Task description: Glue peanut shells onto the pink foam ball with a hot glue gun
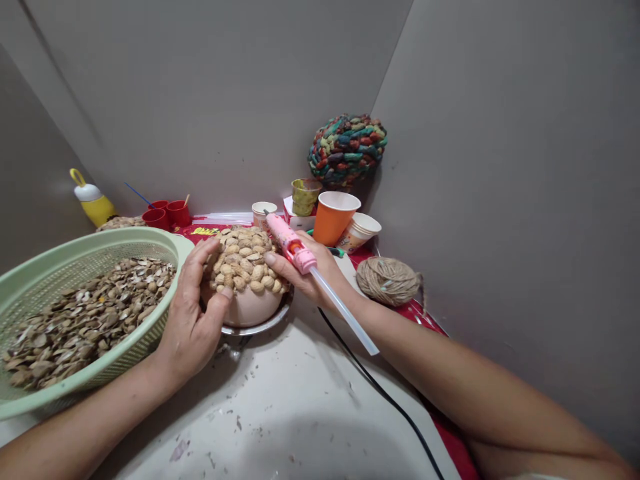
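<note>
A rounded pale form (250, 308), its upper part covered in peanut shells (244, 261), sits in a shallow metal dish (265, 325). On its left side, my left hand (197, 307) curves around the form, thumb on the lower row of shells and fingers over the upper left. A pink hot glue gun (290, 243) is in my right hand (315, 273), nozzle pointing up and away, with a clear glue stick (345, 310) sticking out of its back end. My right thumb touches the shells on the right side. The glue gun's handle is hidden by my hand.
At left stands a green basket (183, 250) of loose shells (90, 320). Behind are red cups (179, 213), a yellow bottle (97, 208), an orange cup (334, 219), paper cups (361, 230) and a multicoloured ball (347, 148). Twine (387, 280) lies right; a black cord (380, 387) crosses the table.
</note>
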The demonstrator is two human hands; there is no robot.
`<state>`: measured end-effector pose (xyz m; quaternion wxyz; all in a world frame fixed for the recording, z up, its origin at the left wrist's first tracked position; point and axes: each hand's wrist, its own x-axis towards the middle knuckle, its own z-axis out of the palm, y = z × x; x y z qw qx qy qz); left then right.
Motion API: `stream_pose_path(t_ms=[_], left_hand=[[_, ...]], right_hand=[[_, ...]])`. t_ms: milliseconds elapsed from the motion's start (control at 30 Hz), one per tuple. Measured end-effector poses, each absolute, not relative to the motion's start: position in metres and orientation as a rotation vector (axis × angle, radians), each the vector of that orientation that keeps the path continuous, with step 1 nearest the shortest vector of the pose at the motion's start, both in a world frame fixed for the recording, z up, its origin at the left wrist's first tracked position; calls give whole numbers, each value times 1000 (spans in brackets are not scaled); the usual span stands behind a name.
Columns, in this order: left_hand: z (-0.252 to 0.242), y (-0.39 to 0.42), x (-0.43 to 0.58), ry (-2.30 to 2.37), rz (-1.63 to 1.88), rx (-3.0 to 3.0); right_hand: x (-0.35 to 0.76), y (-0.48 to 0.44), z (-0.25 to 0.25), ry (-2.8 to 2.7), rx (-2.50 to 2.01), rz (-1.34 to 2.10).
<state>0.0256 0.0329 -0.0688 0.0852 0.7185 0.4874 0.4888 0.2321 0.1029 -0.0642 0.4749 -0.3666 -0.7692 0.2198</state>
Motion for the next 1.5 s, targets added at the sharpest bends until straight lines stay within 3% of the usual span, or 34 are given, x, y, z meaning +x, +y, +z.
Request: stream_pose_path(t_ms=[367,533,700,833,1067,1267,1500], left_hand=[[-74,31,24,1342,1590,1987],[-88,20,22,1204,1710,2286],[-103,5,29,447,1571,3020],[-100,-1,40,83,1428,3096],[-107,3,35,174,1385,3148],[-104,9,26,233,1634,3077],[-99,-2,28,851,1799,3006]], right_hand=[[233,103,-64,-1888,-920,539],[233,104,-65,-1864,-910,548],[232,105,-64,-1851,-937,552],[234,106,-60,-1821,-967,593],[242,103,-49,-1659,-1071,615],[241,100,-50,-1571,-1075,630],[232,99,-61,-1636,-977,730]])
